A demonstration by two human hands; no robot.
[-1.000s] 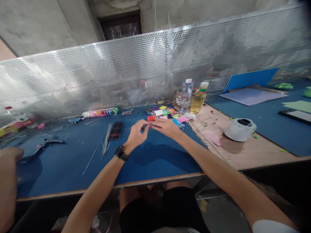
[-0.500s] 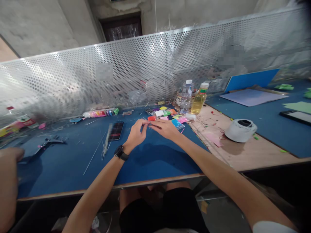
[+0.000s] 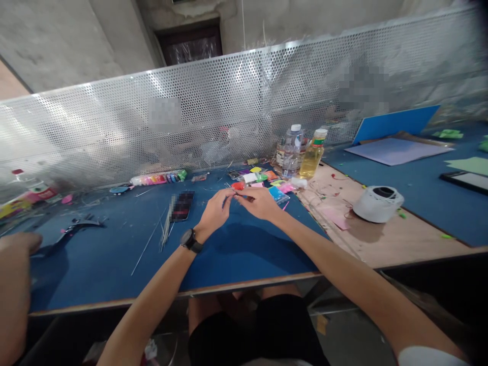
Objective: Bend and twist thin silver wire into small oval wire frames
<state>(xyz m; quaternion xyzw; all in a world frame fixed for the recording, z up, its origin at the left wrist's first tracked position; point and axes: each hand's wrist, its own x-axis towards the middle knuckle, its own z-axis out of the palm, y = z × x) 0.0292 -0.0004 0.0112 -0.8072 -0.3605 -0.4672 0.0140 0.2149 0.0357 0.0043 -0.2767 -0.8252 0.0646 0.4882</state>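
My left hand (image 3: 215, 209) is raised over the blue table, its thumb and fingers pinched together. A dark watch (image 3: 191, 241) sits on that wrist. My right hand (image 3: 261, 202) meets it fingertip to fingertip, also in a pinch. Whatever lies between the fingertips is too small to make out. Just beyond them are a red packet (image 3: 238, 186) and several other coloured packets, with a blue packet (image 3: 278, 194) by my right hand. Left of my hands lie a dark phone (image 3: 183, 205) and a bunch of thin wires (image 3: 165, 231).
Another person's hand (image 3: 17, 246) rests at the left beside a dark tool (image 3: 78, 223). A clear bottle (image 3: 293, 152) and a yellow-liquid bottle (image 3: 313, 155) stand behind to the right. A white roll (image 3: 377, 204) sits on the bare board (image 3: 366, 249). A perforated metal screen (image 3: 213, 112) runs behind.
The fingers of my right hand have shifted and curled slightly at the fingertips. My left hand stays nearly where it was. The other person's hand at the left has moved slightly.
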